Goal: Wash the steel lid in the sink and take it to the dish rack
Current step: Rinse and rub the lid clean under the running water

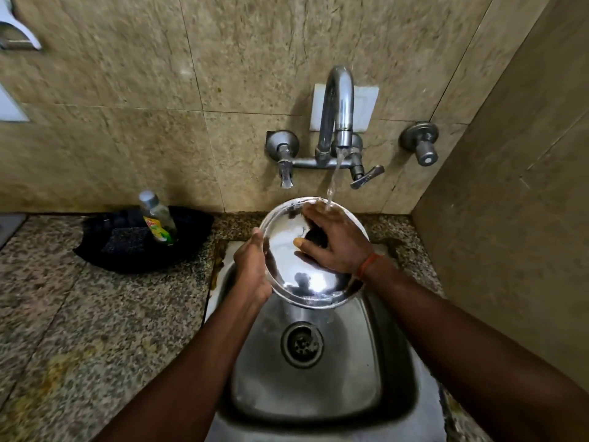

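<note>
A round shiny steel lid is held tilted over the steel sink, under the tap. My left hand grips the lid's left rim. My right hand lies spread on the lid's inner face, over a dark patch at its centre that may be a scrubber or the knob. Water runs from the spout onto my right hand's fingers and the lid's top edge.
A black tray on the granite counter at left holds a dish soap bottle and a dark scrub pad. Tap handles and a wall valve sit on the tiled wall. A side wall closes the right.
</note>
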